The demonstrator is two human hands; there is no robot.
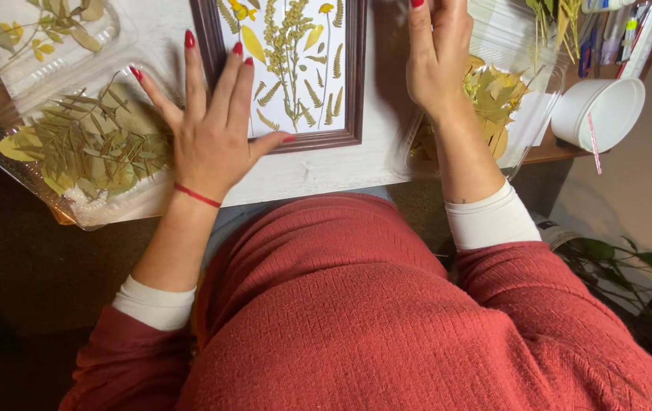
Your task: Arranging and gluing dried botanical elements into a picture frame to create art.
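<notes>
Left hand (212,133): fingers spread, flat on the frame's lower left corner.
Right hand (439,57): fingers together, just right of the frame, holding nothing.
Frame (354,84): dark wood, pressed ferns inside, on the white surface (318,171).
Tray (82,152): dried leaves, left of the frame.

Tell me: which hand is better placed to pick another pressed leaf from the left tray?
Left, probably. The left hand lies spread on the frame edge, right beside the left tray; the right hand is across the frame.
</notes>
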